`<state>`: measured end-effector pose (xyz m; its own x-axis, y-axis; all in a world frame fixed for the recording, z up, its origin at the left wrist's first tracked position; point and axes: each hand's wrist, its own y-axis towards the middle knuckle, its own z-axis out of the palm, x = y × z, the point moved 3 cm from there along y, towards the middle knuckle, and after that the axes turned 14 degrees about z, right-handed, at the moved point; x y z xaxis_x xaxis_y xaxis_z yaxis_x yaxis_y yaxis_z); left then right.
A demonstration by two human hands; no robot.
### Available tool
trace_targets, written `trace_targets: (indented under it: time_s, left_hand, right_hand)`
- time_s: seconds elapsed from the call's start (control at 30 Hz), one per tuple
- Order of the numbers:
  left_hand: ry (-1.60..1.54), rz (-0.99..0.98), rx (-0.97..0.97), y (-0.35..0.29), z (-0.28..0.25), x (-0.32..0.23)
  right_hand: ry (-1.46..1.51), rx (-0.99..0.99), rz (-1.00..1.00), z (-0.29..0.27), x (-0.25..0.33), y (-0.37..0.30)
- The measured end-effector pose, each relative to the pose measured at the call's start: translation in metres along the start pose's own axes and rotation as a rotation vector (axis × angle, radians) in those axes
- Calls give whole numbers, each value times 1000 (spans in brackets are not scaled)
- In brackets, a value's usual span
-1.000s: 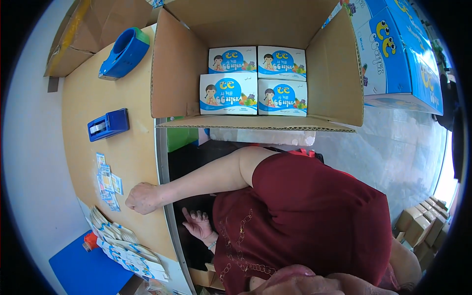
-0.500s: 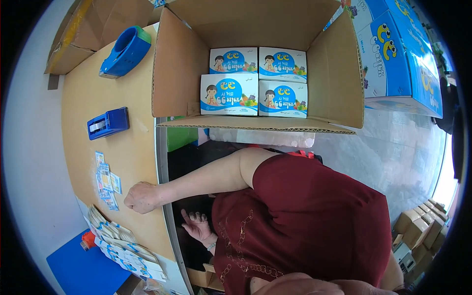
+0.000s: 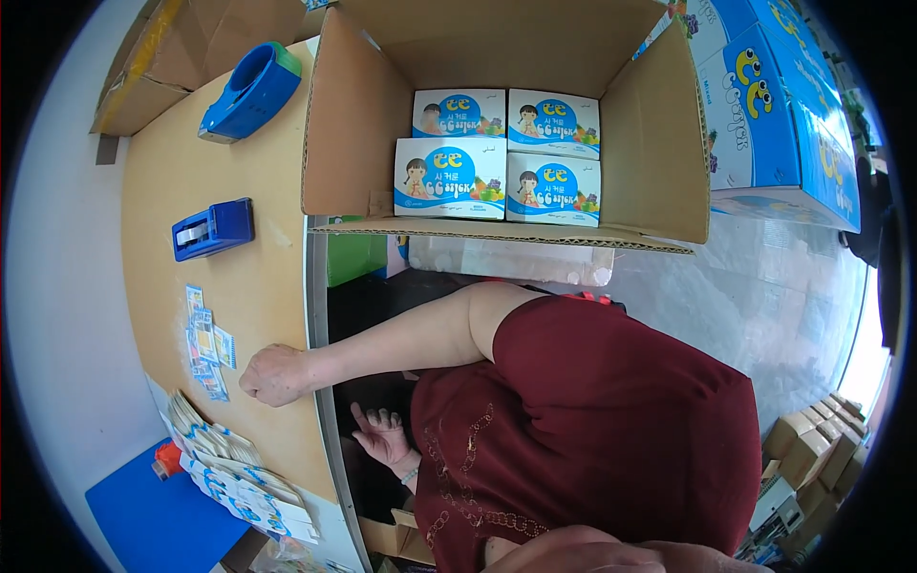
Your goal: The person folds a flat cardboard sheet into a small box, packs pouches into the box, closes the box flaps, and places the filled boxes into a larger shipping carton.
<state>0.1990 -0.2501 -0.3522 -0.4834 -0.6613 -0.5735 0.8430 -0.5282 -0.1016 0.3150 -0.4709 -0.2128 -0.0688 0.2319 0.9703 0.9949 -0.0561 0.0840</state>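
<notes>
My right hand (image 3: 275, 375) rests on the wooden table in a closed fist, the arm stretched across from the maroon sleeve. Its fingers curl under, so anything inside them is hidden. Just left of the fist lies a loose group of small printed sachets (image 3: 203, 334), blue and pale. My left hand (image 3: 384, 437) is off the table, close to my body, palm up with fingers apart and nothing in it. A stack of flat white-and-blue cartons (image 3: 248, 487) sits at the table's near end.
An open cardboard box (image 3: 497, 38) holds several white-and-blue boxes (image 3: 449, 181) at the top. Two blue tape dispensers (image 3: 250, 95) (image 3: 215, 229) stand on the table (image 3: 258, 286). Large blue printed cartons (image 3: 764, 115) are at the upper right, brown boxes (image 3: 802, 449) at the lower right.
The view has shifted slightly, so the table and its things sit a little differently in the picture. The right hand stays closed on the table; the left remains open.
</notes>
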Motion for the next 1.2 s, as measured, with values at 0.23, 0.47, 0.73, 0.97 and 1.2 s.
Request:
trace_targets:
  time_s: [0.23, 0.47, 0.73, 0.97, 1.2]
  left_hand:
    - [-5, 6, -21, 3, 1, 1]
    - [-16, 94, -191, -16, 26, 0]
    - [-176, 190, 52, -31, 31, 19]
    - [-169, 290, 95, -41, 34, 18]
    - [-188, 319, 138, -47, 39, 17]
  right_hand:
    - [60, -31, -43, -4, 1, 1]
    - [201, 21, -20, 10, -12, 9]
    - [34, 38, -31, -40, 18, -20]
    - [164, 251, 47, -32, 18, -13]
    - [213, 221, 64, -41, 2, -8]
